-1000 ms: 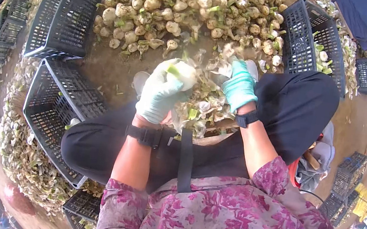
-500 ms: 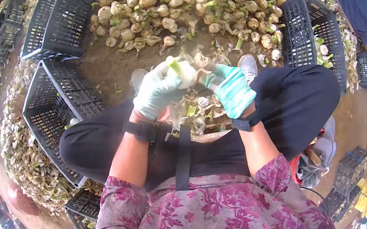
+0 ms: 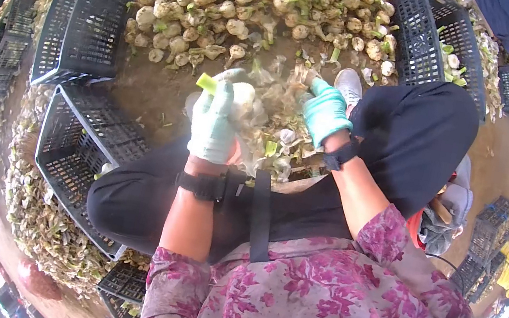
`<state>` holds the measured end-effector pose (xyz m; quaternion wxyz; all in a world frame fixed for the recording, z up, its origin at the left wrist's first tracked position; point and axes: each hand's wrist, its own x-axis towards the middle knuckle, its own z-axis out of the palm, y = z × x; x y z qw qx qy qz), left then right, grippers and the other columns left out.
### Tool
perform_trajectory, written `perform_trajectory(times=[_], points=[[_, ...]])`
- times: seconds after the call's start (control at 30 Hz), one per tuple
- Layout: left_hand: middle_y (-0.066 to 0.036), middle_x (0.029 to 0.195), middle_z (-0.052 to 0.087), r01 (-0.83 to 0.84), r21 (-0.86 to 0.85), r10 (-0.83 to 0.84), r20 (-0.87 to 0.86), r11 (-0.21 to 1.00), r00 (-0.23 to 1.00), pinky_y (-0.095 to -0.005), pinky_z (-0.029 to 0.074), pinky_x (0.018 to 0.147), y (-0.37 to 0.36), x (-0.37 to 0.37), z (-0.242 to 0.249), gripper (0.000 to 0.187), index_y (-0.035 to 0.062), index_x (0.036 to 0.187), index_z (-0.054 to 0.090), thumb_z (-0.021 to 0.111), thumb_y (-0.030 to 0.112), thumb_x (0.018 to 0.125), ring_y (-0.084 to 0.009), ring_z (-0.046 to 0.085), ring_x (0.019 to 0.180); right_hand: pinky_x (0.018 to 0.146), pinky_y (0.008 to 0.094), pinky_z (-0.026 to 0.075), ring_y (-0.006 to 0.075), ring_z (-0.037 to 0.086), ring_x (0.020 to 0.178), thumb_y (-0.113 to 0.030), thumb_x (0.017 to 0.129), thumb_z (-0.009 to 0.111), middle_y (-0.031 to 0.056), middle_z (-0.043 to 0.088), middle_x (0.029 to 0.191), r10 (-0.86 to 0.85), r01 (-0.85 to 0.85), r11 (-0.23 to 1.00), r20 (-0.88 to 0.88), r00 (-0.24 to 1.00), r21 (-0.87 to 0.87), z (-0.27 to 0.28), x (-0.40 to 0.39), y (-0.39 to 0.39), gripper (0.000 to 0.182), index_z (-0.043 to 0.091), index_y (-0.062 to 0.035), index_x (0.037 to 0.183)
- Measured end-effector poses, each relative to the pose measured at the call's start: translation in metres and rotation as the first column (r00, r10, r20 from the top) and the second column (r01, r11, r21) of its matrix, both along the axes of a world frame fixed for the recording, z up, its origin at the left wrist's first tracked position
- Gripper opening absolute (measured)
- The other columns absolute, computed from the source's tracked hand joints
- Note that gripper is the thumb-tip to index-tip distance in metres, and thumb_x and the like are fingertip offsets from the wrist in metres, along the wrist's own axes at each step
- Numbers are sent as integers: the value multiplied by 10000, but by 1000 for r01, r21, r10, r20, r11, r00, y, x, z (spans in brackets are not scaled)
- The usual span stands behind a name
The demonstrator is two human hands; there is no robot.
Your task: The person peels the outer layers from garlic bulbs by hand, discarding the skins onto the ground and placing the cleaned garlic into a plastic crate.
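My gloved left hand (image 3: 213, 124) is closed round a white garlic bulb (image 3: 244, 98), whose cut green stem (image 3: 206, 83) sticks out to the left between thumb and fingers. To its right, apart from the bulb, my gloved right hand (image 3: 326, 114) has its fingers curled. Dry brownish garlic skin (image 3: 301, 77) shows at its fingertips, partly smeared by motion. Below and between both hands lies a heap of loose peel and green stem pieces (image 3: 277, 146) in front of my lap.
A large pile of unpeeled garlic (image 3: 228, 1) spreads ahead. Black crates stand at the left (image 3: 86, 13), by my left knee (image 3: 84, 142), and at the right (image 3: 418, 41), the last with trimmed garlic inside. My shoe (image 3: 349, 86) is beside the pile. Other people sit at the edges.
My right hand has pulled away from the bulb to the right, with garlic skin trailing. My left hand has turned and moved slightly left, still holding the bulb.
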<state>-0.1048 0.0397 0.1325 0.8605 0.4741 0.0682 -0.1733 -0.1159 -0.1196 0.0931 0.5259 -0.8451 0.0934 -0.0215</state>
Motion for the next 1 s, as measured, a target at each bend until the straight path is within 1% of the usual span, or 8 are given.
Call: perform_trajectory(times=[0.13,0.33,0.47,0.6,0.67,0.77,0.87,1.0], points=[[-12,858,507,-56,228,41,70,972,997,-193,395,665,-2,5,-20,235,49,1026,479,461,177,829,-79,471,756,619,359,431,320,541,685,-338,640,629,184,547,757,40,-65,902,-65,997,-428,39,-18,23,365,548,-14,789],[-48,901,537,-203,412,19,409,888,912,-217,381,748,-6,-4,-24,225,29,1003,501,503,137,806,-96,496,801,597,345,442,299,555,661,-218,592,606,162,567,689,20,-72,916,-134,991,-394,37,-11,42,201,574,-46,693],[-58,944,530,-15,118,8,62,993,998,-246,406,754,-1,-1,-5,231,0,978,509,491,160,813,-133,504,843,591,354,445,296,562,658,-208,616,560,146,575,705,-28,-35,983,-338,941,-179,15,0,22,156,593,-76,691],[-138,1053,497,73,-43,-66,147,996,987,-308,421,782,-6,1,-27,326,-22,960,511,447,271,829,-208,515,891,632,354,446,308,562,680,-199,633,539,161,577,732,-73,-72,932,-381,922,-354,-6,-1,9,160,599,-78,717],[-181,1093,466,65,-127,-70,-33,990,997,-379,377,847,-2,2,-27,360,0,934,528,427,328,825,-277,471,977,646,358,445,312,560,701,-187,634,528,163,577,750,-65,-157,850,-397,916,-502,-8,-5,9,149,602,-85,714],[-185,1122,445,-47,-571,-39,-137,820,990,-489,265,909,7,9,-17,339,45,826,549,418,357,817,-362,360,1080,704,329,429,290,548,792,-240,673,556,150,575,844,86,-335,866,-551,830,-370,-6,-9,1,247,594,-87,864],[-171,1082,477,-135,-557,-11,-251,820,968,-488,289,894,13,7,-16,329,59,785,546,408,356,821,-353,398,1044,796,312,405,252,458,1013,-109,642,603,136,463,1117,165,-112,920,113,980,-375,15,-18,13,450,491,-55,1074],[-141,924,539,207,-689,-261,27,695,965,-421,404,779,13,6,-35,285,94,886,502,381,347,836,-251,516,871,866,314,365,273,450,1020,-75,596,612,174,472,1086,300,-239,949,367,880,-204,43,-10,27,489,487,-27,1067]])
